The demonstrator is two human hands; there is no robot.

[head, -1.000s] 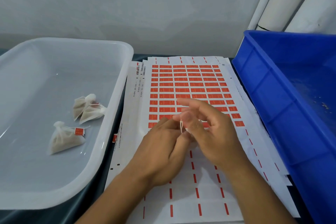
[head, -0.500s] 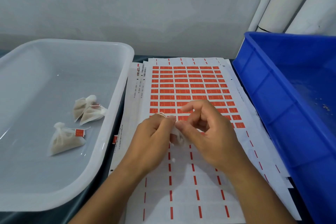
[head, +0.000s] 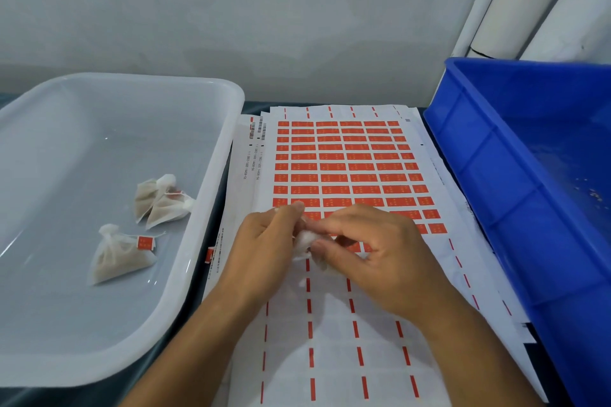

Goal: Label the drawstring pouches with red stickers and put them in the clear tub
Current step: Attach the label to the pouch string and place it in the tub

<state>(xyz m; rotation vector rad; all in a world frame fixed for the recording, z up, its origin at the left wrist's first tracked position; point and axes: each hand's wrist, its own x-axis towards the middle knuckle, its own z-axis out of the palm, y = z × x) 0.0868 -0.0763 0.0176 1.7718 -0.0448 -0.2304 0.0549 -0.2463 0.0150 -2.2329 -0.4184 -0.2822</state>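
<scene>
**Pouch pinched between both hands over the sticker sheets**

A small white drawstring pouch (head: 302, 239) sits between the two hands, above the middle of the sticker sheet (head: 347, 162). The left hand (head: 264, 248) has its fingers curled, pinching the pouch's left side; the right hand (head: 373, 254) pinches it from the right with thumb and fingers bent around the cloth. Most of the pouch is hidden by the fingers.

The sheet below carries rows of red stickers (head: 334, 177) on its far half; the near half shows only bare backing with red dashes. It lies on a stack of similar sheets on the counter (head: 246, 106).

To the left stands the clear tub (head: 211, 175). Three filled pouches lie in it: two touching each other (head: 158, 200), and one nearer (head: 115, 256) with a red sticker (head: 146, 243) on its string.

To the right is a blue bin (head: 496, 182); a few pale crumbs (head: 591, 193) lie on its floor.
</scene>
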